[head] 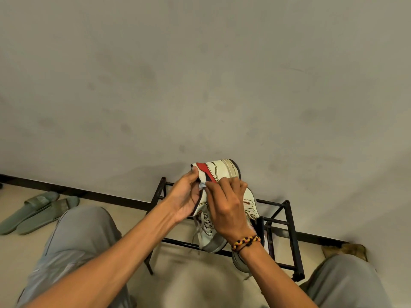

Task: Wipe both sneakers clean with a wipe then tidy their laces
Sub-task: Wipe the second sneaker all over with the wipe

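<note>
The left hand (185, 196) grips the raised sneaker (219, 172), fingers curled round its edge; the right hand (226, 207) pinches a wipe (202, 186) against it, above the rack (291, 232).

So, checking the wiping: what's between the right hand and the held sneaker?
In the head view, a small pale wipe sits between the right hand and the sneaker.

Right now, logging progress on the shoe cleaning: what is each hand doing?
Left hand: grips the raised sneaker by its heel end.
Right hand: fingers press a small wipe against the sneaker's side.
</note>
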